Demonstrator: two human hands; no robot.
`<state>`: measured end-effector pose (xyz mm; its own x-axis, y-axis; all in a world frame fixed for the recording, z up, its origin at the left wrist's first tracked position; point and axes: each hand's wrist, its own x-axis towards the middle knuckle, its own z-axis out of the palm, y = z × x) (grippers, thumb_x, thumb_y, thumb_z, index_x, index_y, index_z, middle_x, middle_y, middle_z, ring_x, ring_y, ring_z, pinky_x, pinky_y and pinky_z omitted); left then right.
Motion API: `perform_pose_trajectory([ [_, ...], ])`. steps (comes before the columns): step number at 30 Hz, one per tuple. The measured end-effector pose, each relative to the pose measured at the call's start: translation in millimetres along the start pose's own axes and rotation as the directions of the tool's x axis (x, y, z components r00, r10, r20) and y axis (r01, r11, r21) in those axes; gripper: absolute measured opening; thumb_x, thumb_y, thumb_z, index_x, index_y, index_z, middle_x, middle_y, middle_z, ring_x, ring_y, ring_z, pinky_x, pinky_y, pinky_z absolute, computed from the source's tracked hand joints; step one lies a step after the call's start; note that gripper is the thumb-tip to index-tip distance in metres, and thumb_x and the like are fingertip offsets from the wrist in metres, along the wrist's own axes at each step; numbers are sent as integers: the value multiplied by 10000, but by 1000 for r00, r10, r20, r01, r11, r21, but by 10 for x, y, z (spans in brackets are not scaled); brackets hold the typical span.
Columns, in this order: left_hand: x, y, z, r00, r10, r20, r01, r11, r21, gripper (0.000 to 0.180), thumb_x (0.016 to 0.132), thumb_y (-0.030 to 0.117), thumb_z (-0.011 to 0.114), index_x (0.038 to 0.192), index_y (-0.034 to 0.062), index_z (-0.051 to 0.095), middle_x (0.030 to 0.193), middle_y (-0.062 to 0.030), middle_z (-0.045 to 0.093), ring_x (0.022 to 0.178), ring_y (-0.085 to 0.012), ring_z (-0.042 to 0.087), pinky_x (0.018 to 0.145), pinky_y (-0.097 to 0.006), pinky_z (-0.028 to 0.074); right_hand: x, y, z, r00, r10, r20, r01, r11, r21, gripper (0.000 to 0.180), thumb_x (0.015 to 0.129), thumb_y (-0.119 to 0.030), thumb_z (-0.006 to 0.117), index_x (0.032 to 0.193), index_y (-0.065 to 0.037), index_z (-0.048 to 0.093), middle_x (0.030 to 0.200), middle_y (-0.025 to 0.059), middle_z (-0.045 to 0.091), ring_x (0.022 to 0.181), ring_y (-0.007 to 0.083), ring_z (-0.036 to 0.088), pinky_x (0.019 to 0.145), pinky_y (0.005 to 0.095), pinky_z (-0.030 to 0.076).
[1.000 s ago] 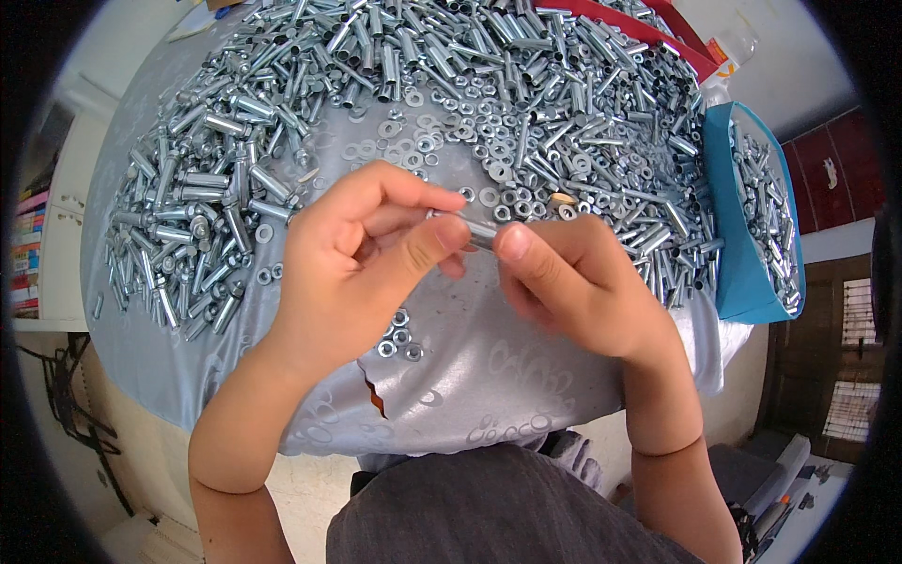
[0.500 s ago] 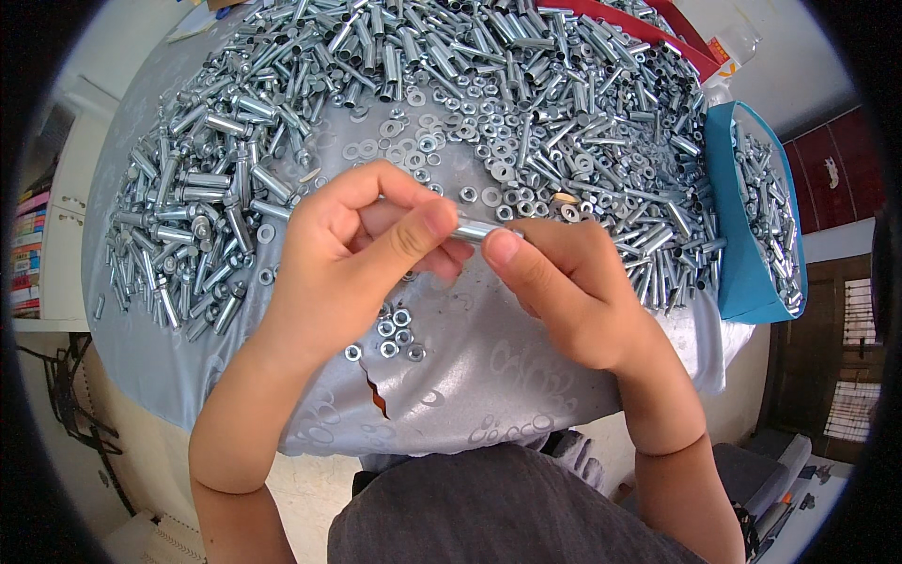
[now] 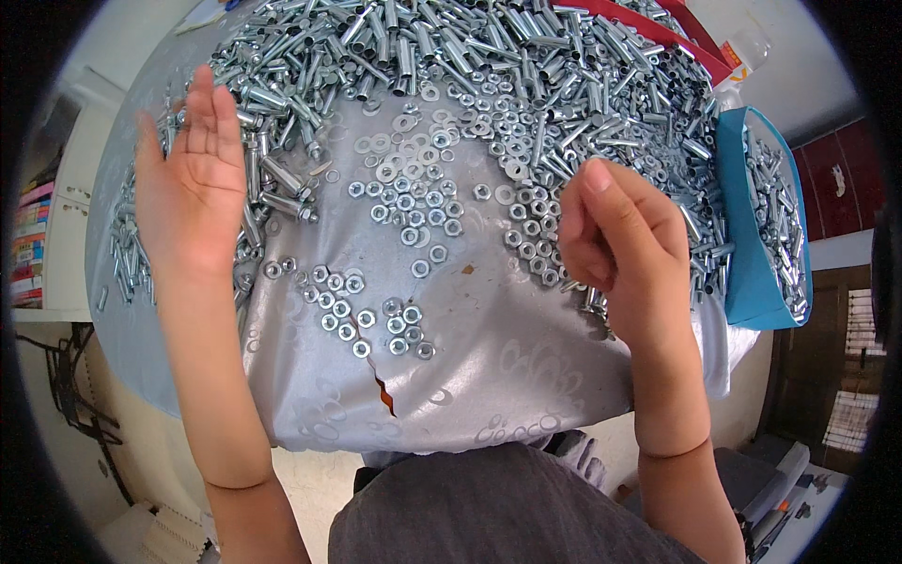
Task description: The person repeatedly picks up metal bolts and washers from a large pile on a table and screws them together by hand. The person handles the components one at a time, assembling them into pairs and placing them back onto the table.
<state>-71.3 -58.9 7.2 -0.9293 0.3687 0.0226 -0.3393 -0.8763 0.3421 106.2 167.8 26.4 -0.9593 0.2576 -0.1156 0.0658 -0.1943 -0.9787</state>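
My left hand (image 3: 193, 188) is open, palm down with fingers spread, above the left side of a big heap of silver bolts and sleeves (image 3: 451, 47). My right hand (image 3: 615, 244) is curled into a loose fist at the right, over the heap's edge; whatever lies inside it is hidden. Between the hands, loose hex nuts (image 3: 413, 202) and flat washers (image 3: 395, 155) lie scattered on the shiny grey cloth (image 3: 470, 376). A smaller cluster of nuts (image 3: 371, 315) sits nearer to me.
A blue bin (image 3: 747, 273) holding more silver bolts hangs off the table's right edge. The cloth has a small orange-edged tear (image 3: 381, 390) near the front edge. A red strip (image 3: 676, 38) lies at the back right. A shelf with coloured items (image 3: 28, 254) stands at the left.
Both hands were pinched together on one bolt at the centre. They have parted: the left swung out to the left and opened, the right drew back to the right, curled.
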Motion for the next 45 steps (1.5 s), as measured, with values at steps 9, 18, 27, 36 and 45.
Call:
perform_pose_trajectory([
  [9,-100,-266,46,978,-204,-49,201,843,500,380,875,315,485,959,-54,513,889,-120,588,731,-151,570,744,-316,503,32,29,32,997,-64,-51,60,995,-78,308,906,-249,406,664,-62,437,486,-32,316,408,41,242,383,195,187],
  [18,-392,-760,196,984,-123,128,-67,407,911,176,861,168,537,886,-5,554,755,-59,603,671,-87,556,641,-209,456,165,-80,-398,856,-440,-272,331,870,-366,230,846,-231,544,797,-7,571,626,2,516,564,67,450,510,194,320],
  [27,-426,-789,201,978,-143,154,-93,365,926,165,865,157,527,880,-6,547,750,-59,596,689,-87,549,650,-211,444,342,-23,-1225,664,-611,-430,-137,466,-874,410,768,-306,627,1010,15,543,912,137,594,891,215,558,779,313,427],
  [36,-430,-774,210,974,-148,171,-107,362,926,150,867,142,518,884,-4,546,750,-59,593,685,-85,543,651,-210,436,418,63,-1299,697,-558,-450,-159,492,-856,434,760,-309,631,1017,27,533,915,152,592,880,237,564,765,320,434],
  [45,-455,-812,203,969,-189,161,-84,362,929,151,867,142,523,878,-7,541,742,-52,587,683,-84,537,650,-207,433,519,122,-843,851,-526,3,199,317,-927,308,822,-193,554,1103,-67,548,1094,133,560,1024,234,520,906,344,357],
])
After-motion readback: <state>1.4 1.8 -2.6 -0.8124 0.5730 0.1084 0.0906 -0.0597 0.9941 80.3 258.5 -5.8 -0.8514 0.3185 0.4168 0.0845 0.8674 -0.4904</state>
